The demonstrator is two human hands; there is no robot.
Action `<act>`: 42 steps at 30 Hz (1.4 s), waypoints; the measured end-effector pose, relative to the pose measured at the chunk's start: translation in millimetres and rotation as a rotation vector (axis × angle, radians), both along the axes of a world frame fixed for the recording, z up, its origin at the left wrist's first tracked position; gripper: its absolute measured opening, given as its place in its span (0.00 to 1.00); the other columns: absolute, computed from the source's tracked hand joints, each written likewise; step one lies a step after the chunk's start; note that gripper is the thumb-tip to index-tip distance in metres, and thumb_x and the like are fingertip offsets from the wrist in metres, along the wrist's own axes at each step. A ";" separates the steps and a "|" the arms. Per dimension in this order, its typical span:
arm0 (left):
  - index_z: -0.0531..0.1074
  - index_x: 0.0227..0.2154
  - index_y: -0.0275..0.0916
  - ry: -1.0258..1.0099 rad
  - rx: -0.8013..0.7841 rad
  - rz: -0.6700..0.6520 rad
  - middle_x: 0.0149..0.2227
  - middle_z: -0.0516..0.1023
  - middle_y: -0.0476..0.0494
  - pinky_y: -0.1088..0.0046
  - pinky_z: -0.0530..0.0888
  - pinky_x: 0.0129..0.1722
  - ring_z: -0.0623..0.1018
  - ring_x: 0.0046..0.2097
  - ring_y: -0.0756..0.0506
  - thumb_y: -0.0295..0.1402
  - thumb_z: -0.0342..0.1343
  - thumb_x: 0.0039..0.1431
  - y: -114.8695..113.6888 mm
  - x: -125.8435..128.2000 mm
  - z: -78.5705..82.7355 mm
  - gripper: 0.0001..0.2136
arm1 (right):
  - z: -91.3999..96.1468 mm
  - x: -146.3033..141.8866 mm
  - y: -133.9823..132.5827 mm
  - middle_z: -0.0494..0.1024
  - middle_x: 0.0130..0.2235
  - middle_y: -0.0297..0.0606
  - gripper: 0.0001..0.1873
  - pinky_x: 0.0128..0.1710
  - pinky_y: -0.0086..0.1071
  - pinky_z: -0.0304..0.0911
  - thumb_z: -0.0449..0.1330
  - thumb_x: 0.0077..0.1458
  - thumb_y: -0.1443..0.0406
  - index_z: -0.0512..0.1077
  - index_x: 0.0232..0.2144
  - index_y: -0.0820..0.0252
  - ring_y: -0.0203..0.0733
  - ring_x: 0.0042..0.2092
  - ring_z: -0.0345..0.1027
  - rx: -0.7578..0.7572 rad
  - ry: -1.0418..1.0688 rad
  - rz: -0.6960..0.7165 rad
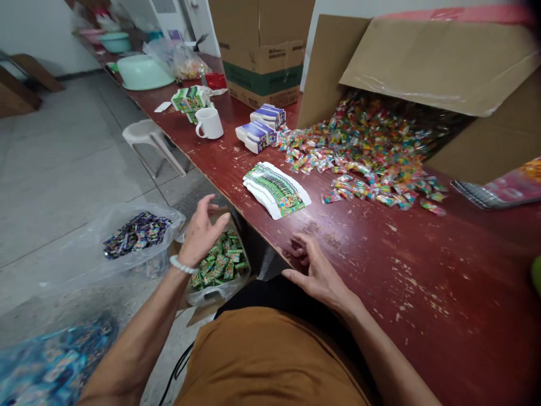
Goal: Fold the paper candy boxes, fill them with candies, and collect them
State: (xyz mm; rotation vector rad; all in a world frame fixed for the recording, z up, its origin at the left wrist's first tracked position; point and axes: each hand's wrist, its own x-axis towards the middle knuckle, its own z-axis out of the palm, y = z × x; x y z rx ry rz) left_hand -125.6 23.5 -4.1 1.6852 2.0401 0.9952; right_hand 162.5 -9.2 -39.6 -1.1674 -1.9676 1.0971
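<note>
My left hand (202, 231) hovers open, fingers spread, over a bag of small green packets (222, 265) on the floor beside the table. It wears a white bead bracelet and holds nothing. My right hand (315, 269) rests at the near edge of the red wooden table (422, 270), fingers loosely curled, with nothing visible in it. A fanned stack of green-and-white flat pouches (276, 189) lies on the table just beyond both hands.
A tipped cardboard box (443, 62) spills many small colourful candy packets (367, 152) over the table. Further back stand blue-white boxes (262, 128), a white mug (210, 123), green boxes (190, 101) and a green basin (141, 72). A bag of dark packets (137, 232) and a white stool (147, 138) sit on the floor.
</note>
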 end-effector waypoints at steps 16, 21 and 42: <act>0.72 0.49 0.43 0.739 0.047 -0.289 0.49 0.69 0.33 0.56 0.62 0.44 0.66 0.50 0.31 0.46 0.56 0.59 78.6 97.1 -2.9 0.19 | -2.9 -7.8 -4.2 0.68 0.54 0.45 0.21 0.53 0.44 0.66 0.62 0.53 0.70 0.66 0.49 0.54 0.48 0.55 0.66 0.166 -0.028 -0.013; 0.73 0.46 0.44 0.702 0.028 -0.309 0.50 0.68 0.32 0.54 0.61 0.45 0.64 0.51 0.30 0.42 0.57 0.58 77.5 101.6 -1.7 0.15 | -2.6 -7.3 -2.2 0.68 0.53 0.45 0.21 0.52 0.43 0.66 0.61 0.52 0.71 0.66 0.49 0.53 0.47 0.54 0.66 0.178 -0.020 -0.012; 0.71 0.36 0.37 -1.054 -0.636 -0.692 0.33 0.77 0.46 0.75 0.70 0.34 0.76 0.33 0.48 0.43 0.65 0.49 -13.6 107.6 11.6 0.17 | 21.2 -1.1 22.3 0.76 0.35 0.34 0.17 0.34 0.28 0.68 0.62 0.55 0.54 0.72 0.42 0.58 0.36 0.33 0.69 -0.252 0.720 -0.433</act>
